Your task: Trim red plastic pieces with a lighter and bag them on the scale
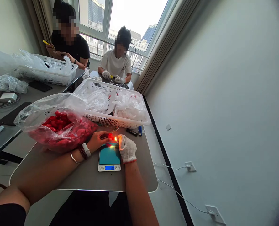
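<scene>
My left hand (99, 140) is bare and pinches a small red piece (110, 136), which glows in the light of a flame (116, 138). My right hand (127, 148), in a white knit glove with a red hem, is closed on a lighter whose body the glove hides; the flame burns at its fingertips, close beside the red piece. Both hands are above the far end of a small digital scale (109, 157) with a teal top and a lit blue display. Left of my hands sits a large clear plastic bag (59, 131) full of red pieces.
A white basket (102, 118) holding plastic bags stands behind my hands. A black marker (131, 132) and a blue lighter (139, 130) lie right. Two people sit across by the window, one wearing white gloves (106, 74). Another basket (59, 80) stands on the left table.
</scene>
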Demonstrator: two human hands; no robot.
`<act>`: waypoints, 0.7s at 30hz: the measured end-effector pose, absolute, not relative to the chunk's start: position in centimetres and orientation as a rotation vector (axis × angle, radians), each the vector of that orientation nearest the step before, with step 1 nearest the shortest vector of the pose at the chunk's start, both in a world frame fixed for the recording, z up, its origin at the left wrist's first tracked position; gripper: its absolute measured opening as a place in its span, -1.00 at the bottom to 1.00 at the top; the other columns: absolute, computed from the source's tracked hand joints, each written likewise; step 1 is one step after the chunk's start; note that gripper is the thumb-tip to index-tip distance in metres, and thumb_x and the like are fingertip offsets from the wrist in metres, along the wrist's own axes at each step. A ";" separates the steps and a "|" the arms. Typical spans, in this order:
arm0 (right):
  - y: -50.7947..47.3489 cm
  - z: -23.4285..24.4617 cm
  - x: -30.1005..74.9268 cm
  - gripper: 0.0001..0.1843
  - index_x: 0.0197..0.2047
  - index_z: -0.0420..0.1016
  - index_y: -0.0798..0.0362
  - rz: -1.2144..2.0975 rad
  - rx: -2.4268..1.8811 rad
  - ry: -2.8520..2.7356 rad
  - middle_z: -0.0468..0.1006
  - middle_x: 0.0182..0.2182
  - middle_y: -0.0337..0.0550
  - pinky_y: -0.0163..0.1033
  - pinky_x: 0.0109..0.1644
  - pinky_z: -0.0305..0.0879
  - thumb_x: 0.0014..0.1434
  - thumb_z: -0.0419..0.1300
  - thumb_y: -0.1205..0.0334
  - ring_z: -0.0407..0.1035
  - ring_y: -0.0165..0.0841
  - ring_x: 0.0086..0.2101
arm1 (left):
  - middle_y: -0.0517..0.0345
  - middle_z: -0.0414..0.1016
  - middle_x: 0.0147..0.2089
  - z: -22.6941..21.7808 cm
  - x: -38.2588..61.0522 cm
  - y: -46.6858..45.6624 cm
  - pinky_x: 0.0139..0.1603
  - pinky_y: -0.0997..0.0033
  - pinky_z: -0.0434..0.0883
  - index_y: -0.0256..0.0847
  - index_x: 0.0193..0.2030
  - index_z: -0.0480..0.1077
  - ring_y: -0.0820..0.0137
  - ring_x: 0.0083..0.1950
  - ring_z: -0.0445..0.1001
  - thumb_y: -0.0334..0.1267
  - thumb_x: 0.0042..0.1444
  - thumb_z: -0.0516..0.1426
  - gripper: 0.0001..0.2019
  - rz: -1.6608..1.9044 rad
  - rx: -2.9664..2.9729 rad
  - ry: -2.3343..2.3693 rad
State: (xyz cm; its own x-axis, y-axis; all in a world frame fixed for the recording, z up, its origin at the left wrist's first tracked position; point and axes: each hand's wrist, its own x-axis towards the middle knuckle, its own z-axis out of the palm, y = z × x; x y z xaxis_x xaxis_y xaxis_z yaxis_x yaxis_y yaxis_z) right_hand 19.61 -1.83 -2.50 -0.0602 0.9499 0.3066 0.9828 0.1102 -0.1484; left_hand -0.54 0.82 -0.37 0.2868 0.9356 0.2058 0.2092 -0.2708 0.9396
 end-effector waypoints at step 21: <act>-2.4 -0.7 18.8 -0.63 -0.04 0.52 0.02 -0.097 -1.931 -2.064 0.60 -0.20 -0.12 -0.31 -0.32 0.19 0.34 -0.09 0.20 0.44 -0.34 -0.36 | 0.13 0.58 -0.37 -1.0 -0.2 1.1 -0.42 0.40 0.47 -0.25 -0.22 0.51 0.38 -0.43 0.48 0.01 -0.08 0.30 -0.61 1.114 1.661 1.032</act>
State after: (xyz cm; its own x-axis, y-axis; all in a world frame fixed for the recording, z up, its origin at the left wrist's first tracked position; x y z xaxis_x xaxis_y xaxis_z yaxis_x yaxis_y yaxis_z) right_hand 18.81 -2.36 -0.68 -0.0412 0.9617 0.2708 0.9829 0.0877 -0.1618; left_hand -0.16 1.14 -0.97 0.2585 0.9362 0.2380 0.1664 -0.2859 0.9437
